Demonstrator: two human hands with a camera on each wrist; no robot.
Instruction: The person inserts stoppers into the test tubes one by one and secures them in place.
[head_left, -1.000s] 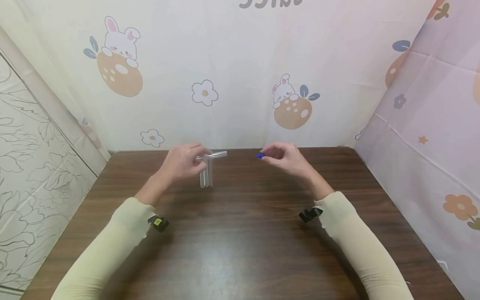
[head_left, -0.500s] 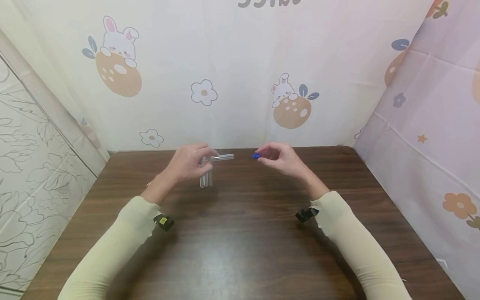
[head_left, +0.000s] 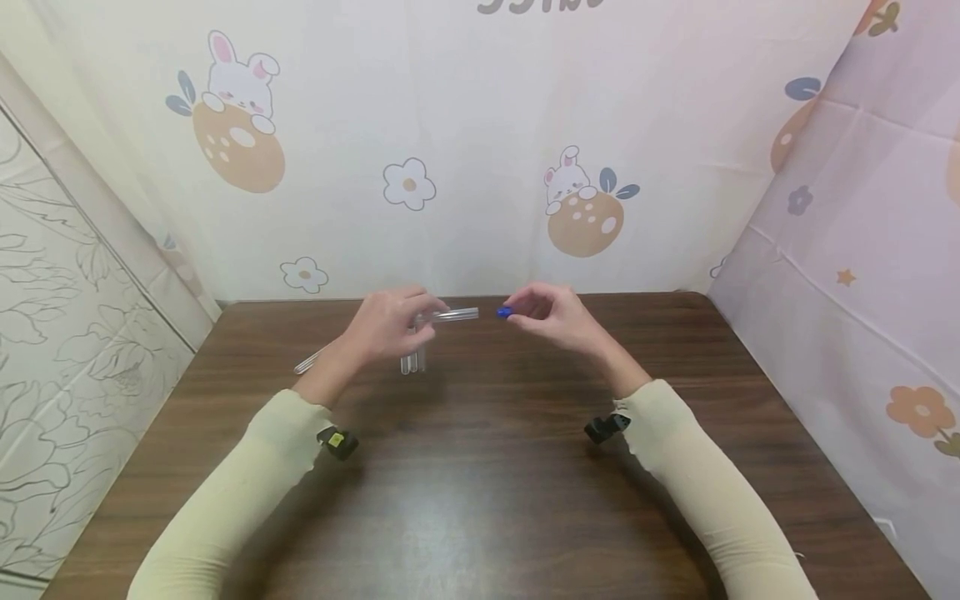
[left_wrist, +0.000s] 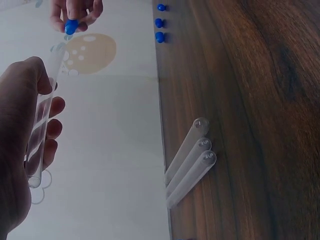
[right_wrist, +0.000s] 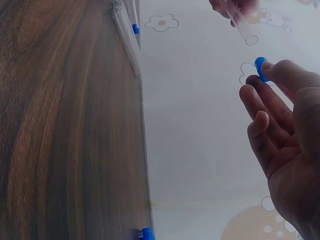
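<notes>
My left hand grips a clear test tube held nearly level above the table, its open mouth toward the right. Between thumb and fingertips, my right hand pinches a small blue stopper. In the right wrist view the stopper faces the tube's mouth, with a short gap between them. Three clear test tubes lie side by side on the table below my left hand. Three blue stoppers sit in a row near the table's back edge in the left wrist view.
Another tube lies on the brown wooden table, partly hidden by my left forearm. A bit of blue shows beside the tubes in the right wrist view. A printed curtain hangs along the back edge.
My left hand has moved right with the test tube, and my right hand slightly left with the stopper, narrowing the gap. The tube behind my left forearm has come into view.
</notes>
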